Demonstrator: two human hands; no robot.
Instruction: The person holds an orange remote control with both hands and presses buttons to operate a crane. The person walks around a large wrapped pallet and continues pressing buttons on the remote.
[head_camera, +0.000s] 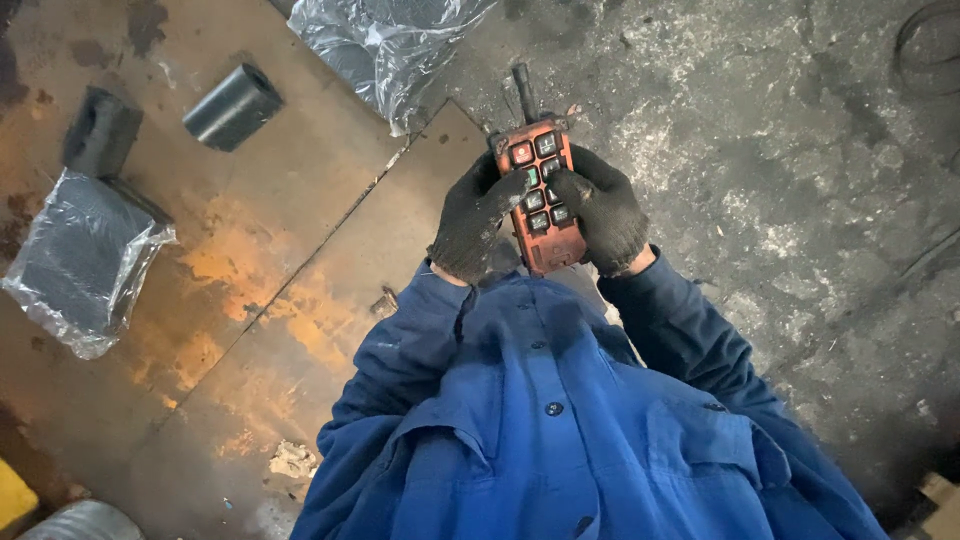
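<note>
I hold an orange-red handheld remote control (552, 238) with two columns of buttons and a short black antenna, upright in front of my chest. My left hand (474, 218), in a black knit glove, grips its left side with the thumb on a middle button. My right hand (604, 212), also gloved in black, wraps the right side, thumb resting on the buttons. Blue work-jacket sleeves and front fill the lower part of the view.
Below lie rusty steel floor plates (250, 300) and rough grey concrete (800, 200). A black cylinder (233, 107), a dark block (100, 130), a plastic-wrapped dark package (85, 260) and a crumpled clear plastic sheet (385, 45) rest on the floor at left and top.
</note>
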